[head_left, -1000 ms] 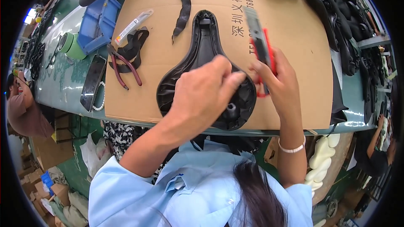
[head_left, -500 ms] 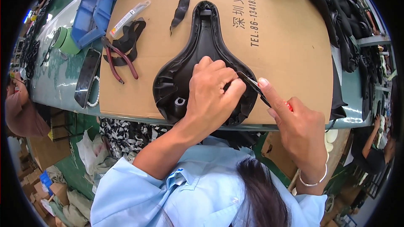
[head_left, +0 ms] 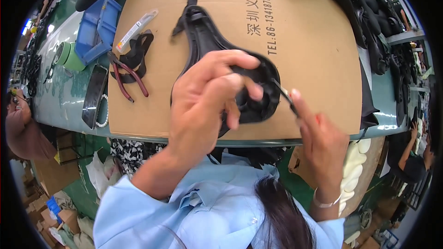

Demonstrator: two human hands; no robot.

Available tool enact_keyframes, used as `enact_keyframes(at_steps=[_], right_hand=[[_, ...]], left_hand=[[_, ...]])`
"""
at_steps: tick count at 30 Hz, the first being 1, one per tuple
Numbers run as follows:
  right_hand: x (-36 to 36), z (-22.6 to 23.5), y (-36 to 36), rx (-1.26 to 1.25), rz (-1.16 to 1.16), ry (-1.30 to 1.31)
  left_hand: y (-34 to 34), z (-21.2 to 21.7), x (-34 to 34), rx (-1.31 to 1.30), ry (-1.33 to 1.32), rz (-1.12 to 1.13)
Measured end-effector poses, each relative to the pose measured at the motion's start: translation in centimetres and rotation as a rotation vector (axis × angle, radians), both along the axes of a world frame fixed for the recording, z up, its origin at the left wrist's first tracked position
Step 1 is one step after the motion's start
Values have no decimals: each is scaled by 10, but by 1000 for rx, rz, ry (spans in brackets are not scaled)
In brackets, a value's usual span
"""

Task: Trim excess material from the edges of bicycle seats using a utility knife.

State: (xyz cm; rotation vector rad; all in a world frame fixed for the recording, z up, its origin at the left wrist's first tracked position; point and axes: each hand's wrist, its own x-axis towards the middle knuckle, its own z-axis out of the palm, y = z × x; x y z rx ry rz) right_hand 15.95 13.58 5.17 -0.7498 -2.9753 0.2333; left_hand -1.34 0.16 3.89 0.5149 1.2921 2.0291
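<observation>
Lying on the cardboard (head_left: 318, 50), a black saddle (head_left: 202, 37) sits beneath the left hand (head_left: 200, 97), its fingers loosely parted; the right hand (head_left: 323, 143) grips a cutter (head_left: 292, 104) at the rim. Leftward on the worktop (head_left: 57, 97), a blue bin (head_left: 86, 37) adjoins a green tub (head_left: 73, 57), contents unclear from here.

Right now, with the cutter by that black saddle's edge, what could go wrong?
The cutter in the right hand points toward the left hand, so a slip might nick it. The left hand looks loosely spread over the black saddle, though blurred; if its hold is weak, the saddle could swivel on the cardboard.
</observation>
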Motion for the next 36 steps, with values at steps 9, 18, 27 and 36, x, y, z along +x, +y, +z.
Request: enact_keyframes(at_steps=[9,18,27,36], right_hand=[[-43,-15,68,-296,263,175],[-12,-27,7,-393,-10,260],[-3,-34,-46,-819,-322,387],[-37,-19,7,-366,-16,230]], left_hand=[[59,-12,-67,-589,1491,-379],[66,-6,-92,-214,107,-286],[62,3,-68,295,360,-30],[53,-8,-75,-567,1639,-261]])
